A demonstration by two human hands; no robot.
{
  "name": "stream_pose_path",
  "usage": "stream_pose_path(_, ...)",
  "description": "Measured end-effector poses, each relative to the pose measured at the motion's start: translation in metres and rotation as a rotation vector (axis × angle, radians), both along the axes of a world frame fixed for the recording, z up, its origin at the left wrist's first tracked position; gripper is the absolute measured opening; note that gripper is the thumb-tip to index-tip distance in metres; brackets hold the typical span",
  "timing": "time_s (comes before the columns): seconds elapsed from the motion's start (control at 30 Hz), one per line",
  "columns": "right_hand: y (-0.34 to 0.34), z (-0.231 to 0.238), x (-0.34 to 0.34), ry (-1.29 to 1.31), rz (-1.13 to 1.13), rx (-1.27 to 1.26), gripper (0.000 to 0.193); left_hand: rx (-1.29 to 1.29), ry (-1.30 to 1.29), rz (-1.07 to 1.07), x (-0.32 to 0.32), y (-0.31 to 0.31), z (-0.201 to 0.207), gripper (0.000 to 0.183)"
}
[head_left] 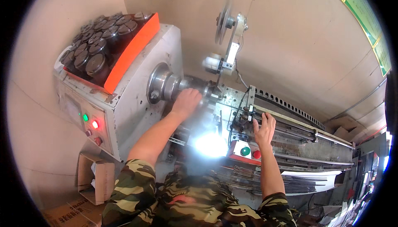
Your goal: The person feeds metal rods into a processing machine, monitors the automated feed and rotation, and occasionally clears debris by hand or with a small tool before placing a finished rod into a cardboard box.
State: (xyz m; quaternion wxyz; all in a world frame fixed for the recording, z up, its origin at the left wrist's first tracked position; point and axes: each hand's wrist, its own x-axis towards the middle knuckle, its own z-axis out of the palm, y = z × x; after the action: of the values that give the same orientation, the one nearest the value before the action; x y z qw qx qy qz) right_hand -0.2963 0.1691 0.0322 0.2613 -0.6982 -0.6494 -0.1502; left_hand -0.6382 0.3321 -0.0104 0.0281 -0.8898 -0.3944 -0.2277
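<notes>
My left hand [188, 102] is at the metal spindle [173, 87] that juts from the machine's headstock, its fingers curled down and closed; what lies under them is hidden. Beside it, towards the carriage, a shaft section is partly blocked by my hand. My right hand [264, 131] has its fingers stretched out and thumb apart, against the dark mechanism [245, 121] on the carriage at the start of the long rails. A bright lamp [211, 145] glares between my arms and washes out what is around it.
An orange-edged tray [133, 53] of dark cylindrical parts sits on the headstock [137, 86], whose panel has lit buttons. A wheel arm [234, 40] rises behind the carriage. A button box [238, 147] and a bundle of thin rods [265, 179] lie nearer me. A cardboard box [105, 177] stands lower left.
</notes>
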Motion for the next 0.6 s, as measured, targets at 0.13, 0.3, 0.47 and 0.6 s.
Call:
stream_pose_path(0.13, -0.003, -0.005, 0.001, 0.021, 0.025, 0.031, 0.049, 0.05, 0.005, -0.054, -0.007, -0.012, 0.023, 0.03)
stream_pose_path(0.3, -0.003, -0.004, 0.006, 0.016, 0.086, 0.07, 0.046, -0.07, 0.086, -0.066, -0.016, -0.012, 0.033, 0.057)
stream_pose_path(0.47, -0.002, -0.003, 0.01, 0.024, 0.099, 0.08, 0.044, -0.161, 0.113, -0.016, -0.021, -0.011, 0.041, 0.061)
stream_pose_path(0.6, 0.0, -0.008, 0.013, 0.032, 0.097, 0.087, 0.041, -0.134, 0.122, 0.006, -0.028, -0.01, 0.038, 0.064)
